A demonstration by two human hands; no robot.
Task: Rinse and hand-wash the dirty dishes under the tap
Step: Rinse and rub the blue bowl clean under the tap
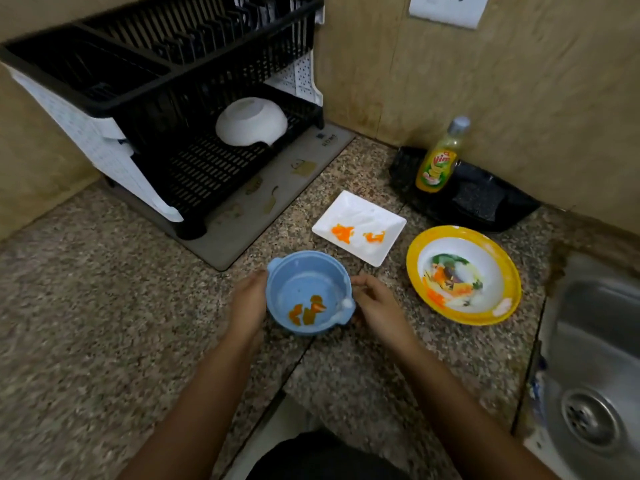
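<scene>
Fingers [258, 277] of the left hand [247, 299] curl against the left wall of the blue bowl [298, 271], just under one of its small lugs, while the fingers of the right hand [375, 303] are bent in around the opposite lug, where a dab of white foam sits. Both hands thus clasp the bowl between them. It is low over the speckled stone desk [86, 323], straight in front of the person; whether it rests on the desk or is lifted just clear cannot be told. Orange and brown food scraps lie in its bottom.

Just behind the bowl lies a white square plate [363, 209] with two orange smears. To the right of the bowl, near it but apart, sits a round yellow-rimmed plate [414, 261] with mixed leftovers and some suds. Further back a yellow bottle of dish soap [438, 161] stands upright on a black tray [485, 202] against the wall.

At the far left a black two-tier dish rack [156, 81] stands on a grey mat [277, 188], with a white bowl [251, 121] upside down on its lower tier. The steel sink [595, 341] and its drain [588, 415] are at the right edge, well apart from the blue bowl.
</scene>
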